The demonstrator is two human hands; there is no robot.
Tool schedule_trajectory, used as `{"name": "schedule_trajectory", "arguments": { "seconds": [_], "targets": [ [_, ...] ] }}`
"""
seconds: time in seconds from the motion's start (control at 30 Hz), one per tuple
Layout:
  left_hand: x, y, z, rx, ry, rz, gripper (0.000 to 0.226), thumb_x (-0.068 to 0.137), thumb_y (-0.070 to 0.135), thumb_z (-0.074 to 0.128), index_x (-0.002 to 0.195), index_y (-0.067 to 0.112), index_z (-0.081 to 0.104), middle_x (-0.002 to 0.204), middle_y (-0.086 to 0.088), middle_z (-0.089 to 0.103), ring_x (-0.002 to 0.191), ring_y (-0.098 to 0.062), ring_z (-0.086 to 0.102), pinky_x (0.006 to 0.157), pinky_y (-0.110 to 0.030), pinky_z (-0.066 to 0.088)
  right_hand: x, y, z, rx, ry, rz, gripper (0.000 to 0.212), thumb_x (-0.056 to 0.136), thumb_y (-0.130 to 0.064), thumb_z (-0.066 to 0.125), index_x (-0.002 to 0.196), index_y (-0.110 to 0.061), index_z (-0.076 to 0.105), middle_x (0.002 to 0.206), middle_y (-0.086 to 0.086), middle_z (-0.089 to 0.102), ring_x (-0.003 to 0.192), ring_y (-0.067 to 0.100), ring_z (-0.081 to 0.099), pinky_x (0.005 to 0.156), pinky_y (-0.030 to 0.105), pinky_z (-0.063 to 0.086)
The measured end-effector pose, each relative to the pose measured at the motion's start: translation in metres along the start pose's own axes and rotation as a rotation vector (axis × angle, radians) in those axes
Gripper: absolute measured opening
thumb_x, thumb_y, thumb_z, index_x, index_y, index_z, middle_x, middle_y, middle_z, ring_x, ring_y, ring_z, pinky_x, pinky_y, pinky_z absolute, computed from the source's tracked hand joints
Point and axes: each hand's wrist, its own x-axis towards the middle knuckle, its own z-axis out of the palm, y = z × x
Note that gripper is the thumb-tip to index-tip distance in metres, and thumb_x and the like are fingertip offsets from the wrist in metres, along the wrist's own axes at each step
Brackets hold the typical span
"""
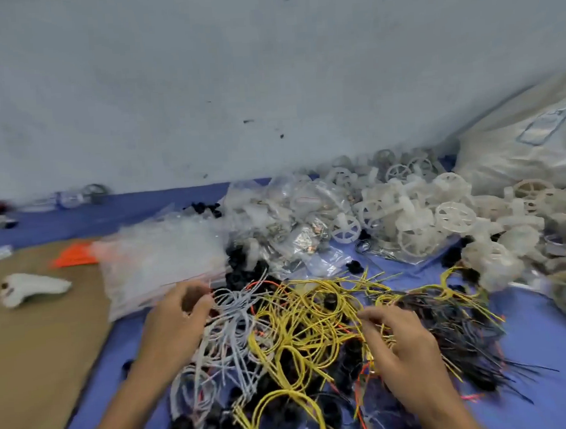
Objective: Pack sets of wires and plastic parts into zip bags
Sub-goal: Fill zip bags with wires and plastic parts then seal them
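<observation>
A: Head view. Where are the hands sitting?
B: The left hand (178,320) is curling its fingers at the edge of the white wires (229,333), just beside the stack of empty zip bags (158,255). It's blurring there, so I can't tell if it's gripping anything.
A: Right?
B: The right hand (405,346) is lying over the tangle, thumb and forefinger pinching strands of the yellow wires (308,322), other fingers curling loosely.
A: Parts?
B: The wires are lying in one heap on the blue cover (550,380): white left, yellow middle, dark wires (457,329) right. Black plastic parts (245,269) are poking out through and behind the heap. White plastic wheels (407,213) are piling up back right, with small filled bags (292,233) sitting between them and the empty stack.
A: Surroundings?
B: A brown sheet (35,362) is covering the left side and carrying a white lump (31,287). An orange piece (75,255) is touching the stack's left edge. A big white sack (520,153) is leaning behind the wheels, far right.
</observation>
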Motion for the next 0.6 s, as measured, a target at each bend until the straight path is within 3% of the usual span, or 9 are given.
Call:
{"name": "schedule_trajectory", "arguments": {
  "seconds": [0.03,0.1,0.2,0.27,0.33,0.43,0.6],
  "targets": [
    [0.012,-0.005,-0.003,0.059,0.025,0.005,0.012,0.089,0.024,0.067,0.089,0.036,0.065,0.089,0.015,0.07,0.084,-0.003,0.064,0.075,-0.033,0.052,-0.002,-0.002,0.013,-0.083,-0.028,-0.045,0.018,0.084,-0.014,0.074,0.097,-0.027,0.071,0.095,-0.019,0.067,0.094,0.012,0.062,0.08,0.034,0.049],
    [0.039,-0.02,-0.012,0.243,0.029,0.004,0.019,0.089,0.016,0.066,0.106,0.025,0.068,0.111,-0.001,0.068,0.104,-0.02,0.062,0.093,-0.038,0.048,-0.004,-0.001,0.025,-0.225,-0.089,-0.072,0.024,0.075,-0.009,0.082,0.093,-0.022,0.073,0.092,-0.01,0.07,0.089,0.022,0.066,0.078,0.041,0.051],
    [0.079,-0.044,-0.027,0.558,-0.088,-0.035,0.046,0.089,0.033,0.067,0.133,0.019,0.058,0.137,-0.007,0.055,0.126,-0.029,0.05,0.107,-0.039,0.038,-0.007,0.007,0.033,-0.324,-0.085,-0.103,0.028,0.068,-0.01,0.086,0.09,-0.022,0.074,0.091,-0.006,0.072,0.088,0.029,0.069,0.076,0.047,0.053],
    [0.093,-0.054,-0.024,0.673,-0.191,-0.094,0.052,0.089,0.046,0.065,0.137,0.026,0.054,0.14,-0.002,0.054,0.128,-0.026,0.049,0.104,-0.04,0.04,-0.008,0.01,0.034,-0.289,-0.047,-0.11,0.016,0.074,-0.015,0.076,0.089,-0.022,0.075,0.09,-0.007,0.072,0.088,0.028,0.07,0.076,0.05,0.054],
    [0.1,-0.06,-0.017,0.687,-0.208,-0.103,0.039,0.091,0.044,0.061,0.127,0.03,0.061,0.13,0.003,0.062,0.12,-0.023,0.056,0.098,-0.037,0.044,-0.008,0.01,0.035,-0.275,-0.014,-0.095,0.016,0.073,-0.014,0.077,0.086,-0.023,0.075,0.089,-0.008,0.072,0.086,0.028,0.07,0.075,0.052,0.055],
    [0.105,-0.07,-0.012,0.682,-0.122,-0.08,0.02,0.095,0.033,0.051,0.104,0.027,0.068,0.113,0.003,0.069,0.102,-0.024,0.062,0.085,-0.035,0.048,-0.007,0.009,0.034,-0.271,-0.019,-0.084,0.024,0.069,-0.009,0.083,0.085,-0.025,0.075,0.088,-0.009,0.072,0.084,0.027,0.071,0.075,0.054,0.055],
    [0.107,-0.07,-0.015,0.591,-0.026,-0.038,0.011,0.099,0.026,0.045,0.101,0.024,0.055,0.099,0.0,0.067,0.087,-0.024,0.059,0.069,-0.035,0.044,-0.005,0.01,0.034,-0.252,-0.03,-0.102,0.017,0.074,-0.011,0.077,0.085,-0.024,0.075,0.087,-0.011,0.072,0.084,0.025,0.07,0.073,0.052,0.055]
  ]
}}
